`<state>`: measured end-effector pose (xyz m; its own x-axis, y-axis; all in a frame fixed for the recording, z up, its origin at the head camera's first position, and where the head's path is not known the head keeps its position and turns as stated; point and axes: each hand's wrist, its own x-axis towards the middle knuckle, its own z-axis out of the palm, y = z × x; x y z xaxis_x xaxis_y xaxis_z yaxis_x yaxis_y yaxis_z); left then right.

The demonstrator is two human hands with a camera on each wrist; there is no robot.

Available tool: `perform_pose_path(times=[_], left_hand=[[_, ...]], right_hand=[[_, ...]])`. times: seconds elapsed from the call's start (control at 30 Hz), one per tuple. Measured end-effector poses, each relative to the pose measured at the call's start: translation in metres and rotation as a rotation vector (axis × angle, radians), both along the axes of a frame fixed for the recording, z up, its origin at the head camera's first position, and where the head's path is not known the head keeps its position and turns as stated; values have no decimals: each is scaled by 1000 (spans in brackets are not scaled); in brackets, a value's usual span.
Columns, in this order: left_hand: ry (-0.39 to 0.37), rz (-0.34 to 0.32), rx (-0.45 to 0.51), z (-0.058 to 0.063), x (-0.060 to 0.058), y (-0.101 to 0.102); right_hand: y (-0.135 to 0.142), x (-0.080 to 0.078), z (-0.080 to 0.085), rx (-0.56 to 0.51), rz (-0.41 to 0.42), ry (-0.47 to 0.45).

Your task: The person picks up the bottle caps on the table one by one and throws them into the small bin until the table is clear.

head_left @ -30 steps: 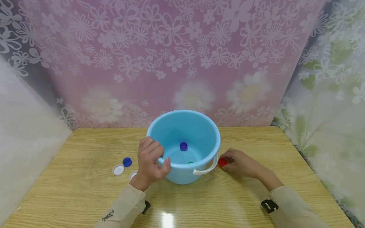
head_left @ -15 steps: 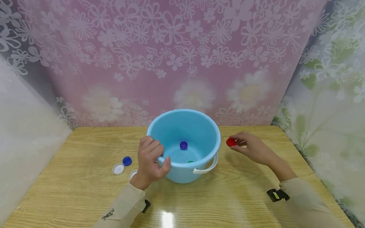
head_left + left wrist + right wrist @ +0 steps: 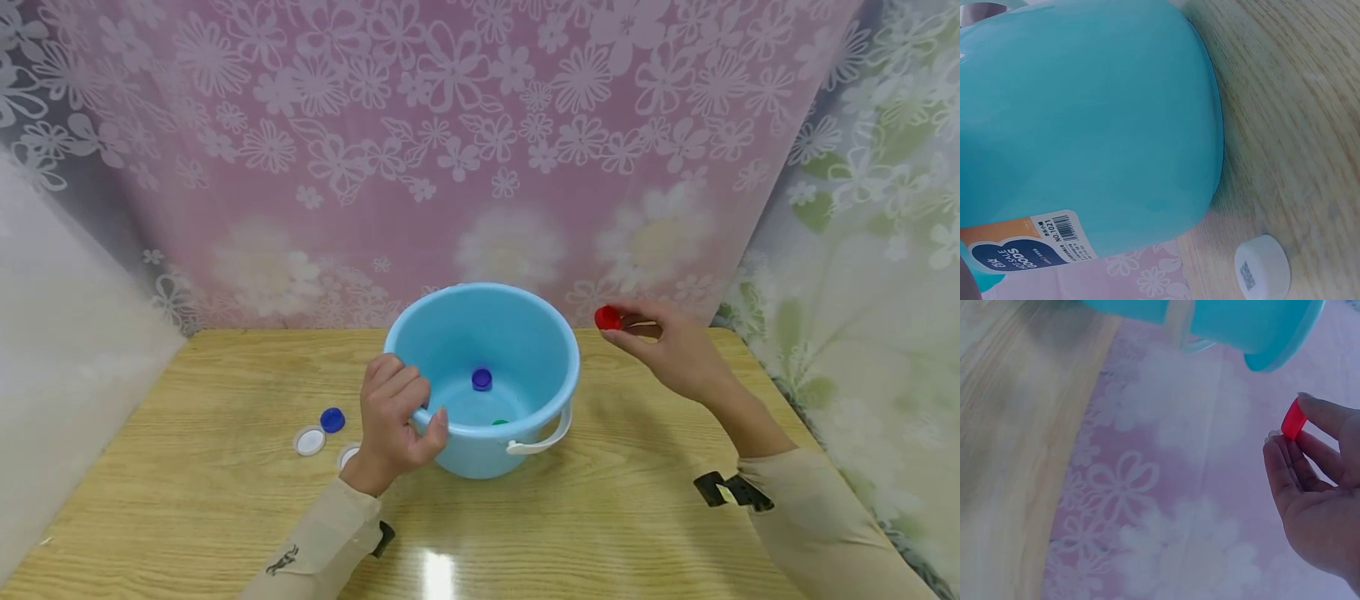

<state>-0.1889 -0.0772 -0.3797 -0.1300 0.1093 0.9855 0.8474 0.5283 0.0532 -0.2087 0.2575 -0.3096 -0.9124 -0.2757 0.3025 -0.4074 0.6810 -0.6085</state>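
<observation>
- Pink floral cloth (image 3: 450, 208) hangs behind the wooden table (image 3: 540, 542); its back edge and back corners show, while the head view cuts off its near edge.
- Light-blue bucket (image 3: 480, 454) stands upright about midway between the table's side edges, its far rim overlapping the back edge in view.
- Left hand (image 3: 397, 412) grips the bucket's near left rim; how far the fingers reach inside is hidden.
- Right hand (image 3: 671, 346) holds a red bottle cap (image 3: 607, 318) in a narrow pinch, raised right of the bucket and apart from its rim.
- Wide room lies between the bucket and the table's right edge.
- Inside the bucket, a purple bottle cap (image 3: 482, 379) lies on the bottom; the near wall hides all but a sliver of a green piece (image 3: 501, 422).
- Blue bottle cap (image 3: 332, 420) lies just beside a white cap (image 3: 310, 442), well in from the table's left edge; a second white cap (image 3: 347, 456) is partly covered by the left wrist.
- Only the left wrist view shows the bucket's label (image 3: 1025, 244) and a dark code patch (image 3: 1247, 275) on one white cap; which one, I cannot tell.
- Right wrist view shows the red bottle cap nearly edge-on, the bucket cut off above.
</observation>
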Motion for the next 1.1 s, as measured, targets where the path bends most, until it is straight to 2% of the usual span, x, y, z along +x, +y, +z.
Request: perform_pose_path(times=[0.1, 0.23, 0.43, 0.67, 0.93, 1.1], left_hand=[[1, 0, 2, 0, -1, 0], [1, 1, 5, -1, -1, 0], [13, -1, 10, -1, -1, 0], [6, 5, 7, 0, -1, 0], [16, 2, 10, 0, -1, 1], [13, 3, 9, -1, -1, 1]], right_hand=[[-10, 2, 9, -24, 11, 33], [-23, 2, 20, -59, 83, 75], [-40, 1, 28, -103, 183, 85], [-53, 1, 28, 3, 191, 154], [-63, -4, 20, 74, 281, 199], [-66, -5, 17, 128, 260, 186]])
